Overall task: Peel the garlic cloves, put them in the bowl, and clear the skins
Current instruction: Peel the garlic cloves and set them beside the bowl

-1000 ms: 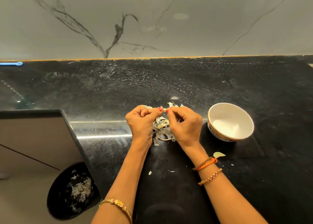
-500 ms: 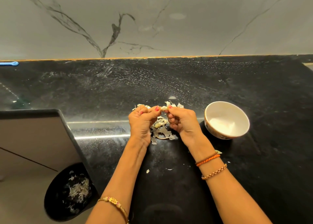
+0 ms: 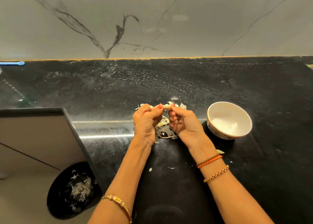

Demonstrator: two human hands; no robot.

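A pale garlic clove is pinched between the fingertips of both hands, above the black counter. My left hand holds its left end with thumb and forefinger, and my right hand grips its right end with curled fingers. Below and between the hands lies a heap of papery garlic skins, with more skins behind the right hand. A white bowl stands to the right of my right hand; its inside looks bare.
A black bin with garlic skins in it stands on the floor at lower left, below the counter edge. Loose skin scraps lie on the counter near my right wrist. A blue object lies at the far left by the wall.
Both hands have turned slightly and drawn a little apart on the clove. The view has shifted a bit to the right, so the bowl sits further left in the frame.
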